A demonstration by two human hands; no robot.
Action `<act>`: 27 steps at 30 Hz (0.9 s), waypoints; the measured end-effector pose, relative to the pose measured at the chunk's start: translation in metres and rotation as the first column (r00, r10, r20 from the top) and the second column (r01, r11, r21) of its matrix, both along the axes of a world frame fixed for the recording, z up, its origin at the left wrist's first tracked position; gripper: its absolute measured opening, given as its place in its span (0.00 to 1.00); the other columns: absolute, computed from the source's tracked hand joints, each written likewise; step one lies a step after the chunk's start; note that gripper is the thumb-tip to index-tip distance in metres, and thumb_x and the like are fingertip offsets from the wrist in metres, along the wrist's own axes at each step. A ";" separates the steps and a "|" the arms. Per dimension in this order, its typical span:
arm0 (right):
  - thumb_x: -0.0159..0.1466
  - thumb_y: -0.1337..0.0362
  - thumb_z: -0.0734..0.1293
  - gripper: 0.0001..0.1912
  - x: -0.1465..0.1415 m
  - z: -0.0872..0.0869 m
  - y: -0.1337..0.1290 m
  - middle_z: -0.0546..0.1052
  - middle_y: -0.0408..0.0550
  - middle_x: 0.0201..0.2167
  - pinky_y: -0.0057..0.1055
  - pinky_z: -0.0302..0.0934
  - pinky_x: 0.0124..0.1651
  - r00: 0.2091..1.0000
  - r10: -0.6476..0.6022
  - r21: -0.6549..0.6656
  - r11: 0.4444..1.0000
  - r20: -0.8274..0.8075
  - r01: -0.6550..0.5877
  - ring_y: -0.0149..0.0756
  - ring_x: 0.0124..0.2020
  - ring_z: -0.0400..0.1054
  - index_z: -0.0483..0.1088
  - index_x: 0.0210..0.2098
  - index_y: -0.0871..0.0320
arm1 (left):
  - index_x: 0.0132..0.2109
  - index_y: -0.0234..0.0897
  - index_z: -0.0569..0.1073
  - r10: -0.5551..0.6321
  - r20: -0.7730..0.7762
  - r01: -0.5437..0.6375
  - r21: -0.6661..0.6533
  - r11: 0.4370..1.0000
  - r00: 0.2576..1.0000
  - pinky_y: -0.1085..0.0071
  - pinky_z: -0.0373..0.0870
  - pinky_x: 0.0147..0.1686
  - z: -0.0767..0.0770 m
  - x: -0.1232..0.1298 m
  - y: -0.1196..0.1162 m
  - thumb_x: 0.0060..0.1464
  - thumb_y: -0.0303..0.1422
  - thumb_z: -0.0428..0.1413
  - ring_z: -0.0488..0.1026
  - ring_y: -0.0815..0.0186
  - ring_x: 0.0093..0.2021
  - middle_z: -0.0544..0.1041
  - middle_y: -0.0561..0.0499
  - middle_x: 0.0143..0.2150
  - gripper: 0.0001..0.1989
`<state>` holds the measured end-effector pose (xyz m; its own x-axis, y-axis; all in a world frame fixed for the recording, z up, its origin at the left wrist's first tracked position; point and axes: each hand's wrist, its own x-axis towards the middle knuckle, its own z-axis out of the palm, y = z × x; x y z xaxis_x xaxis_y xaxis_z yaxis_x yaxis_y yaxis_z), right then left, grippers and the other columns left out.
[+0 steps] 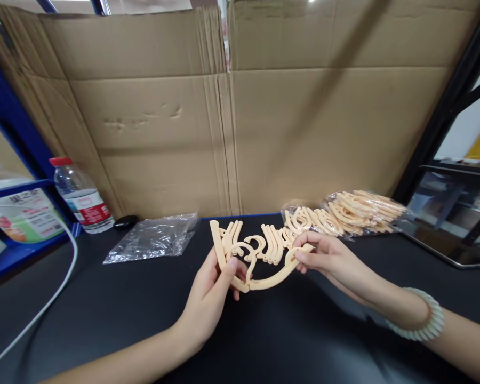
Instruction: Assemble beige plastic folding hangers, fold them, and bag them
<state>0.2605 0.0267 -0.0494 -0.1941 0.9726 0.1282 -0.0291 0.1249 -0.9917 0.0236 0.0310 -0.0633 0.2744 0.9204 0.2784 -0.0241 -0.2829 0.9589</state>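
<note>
A cream-coloured folding hanger (274,278) is held up above the black table, with a curved hook part rising near its middle joint. My left hand (216,288) grips its left arm, the thumb in front and the fingers behind. At the right end, the thumb and fingers of my right hand (322,255) pinch the tip of the other arm. Behind the hanger, several loose cream pieces (272,244) lie in rows on the table. Part of these pieces is hidden by the hanger.
Clear bags of cream parts (360,212) lie at the back right, beside a dark tablet-like slab (444,245). An empty plastic bag (154,238), a bottle (84,197) and a white cable (70,266) are at the left. Cardboard (156,133) stands behind.
</note>
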 end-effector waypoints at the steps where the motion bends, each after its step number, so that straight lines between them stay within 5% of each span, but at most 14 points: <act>1: 0.55 0.59 0.73 0.12 0.000 -0.001 0.000 0.70 0.42 0.27 0.26 0.59 0.33 1.000 -0.012 0.007 1.000 0.005 0.012 0.27 0.29 0.63 0.69 0.31 0.59 | 0.38 0.37 0.65 -0.005 -0.014 0.005 0.010 1.000 1.000 0.75 0.67 0.23 -0.001 0.000 0.000 0.62 0.41 0.50 0.68 0.70 0.26 0.72 0.54 0.30 0.11; 7: 0.55 0.61 0.74 0.12 -0.001 0.001 0.002 0.70 0.42 0.29 0.23 0.55 0.28 0.972 -0.070 0.013 0.997 -0.225 0.075 0.26 0.28 0.59 0.68 0.30 0.59 | 0.37 0.38 0.64 -0.028 -0.092 0.031 0.029 0.999 0.995 0.75 0.64 0.23 -0.003 -0.003 -0.002 0.64 0.42 0.47 0.65 0.70 0.25 0.69 0.55 0.28 0.13; 12: 0.53 0.65 0.75 0.15 -0.005 -0.007 0.002 0.72 0.41 0.30 0.26 0.64 0.35 0.960 0.012 -0.003 1.000 -0.279 -0.013 0.26 0.29 0.66 0.71 0.39 0.58 | 0.41 0.37 0.68 -0.206 -0.205 0.220 0.049 0.974 0.957 0.69 0.64 0.40 0.003 -0.005 -0.005 0.64 0.43 0.47 0.67 0.64 0.38 0.70 0.50 0.38 0.14; 18: 0.57 0.63 0.74 0.11 -0.020 -0.021 -0.008 0.77 0.46 0.29 0.28 0.69 0.35 0.980 0.096 0.010 0.995 -0.177 -0.096 0.29 0.28 0.72 0.72 0.35 0.61 | 0.40 0.38 0.62 -0.584 -0.074 0.568 -0.164 0.806 0.808 0.62 0.62 0.46 0.003 -0.006 0.004 0.62 0.48 0.48 0.70 0.61 0.42 0.73 0.47 0.43 0.17; 23: 0.56 0.62 0.74 0.11 -0.022 -0.021 -0.011 0.77 0.45 0.27 0.27 0.71 0.34 0.987 0.085 0.003 0.996 -0.140 -0.085 0.29 0.28 0.73 0.72 0.34 0.61 | 0.44 0.34 0.65 -0.669 0.119 0.662 -0.349 0.664 0.734 0.62 0.64 0.39 0.007 -0.005 0.017 0.61 0.50 0.47 0.72 0.64 0.31 0.74 0.42 0.43 0.21; 27: 0.56 0.61 0.74 0.10 -0.021 -0.021 -0.010 0.77 0.45 0.28 0.27 0.72 0.31 0.993 0.088 0.030 0.996 -0.083 -0.086 0.30 0.28 0.73 0.73 0.33 0.61 | 0.46 0.32 0.69 -0.682 0.101 0.652 -0.423 0.630 0.724 0.67 0.63 0.36 0.012 -0.003 0.020 0.60 0.49 0.49 0.69 0.67 0.28 0.75 0.44 0.39 0.22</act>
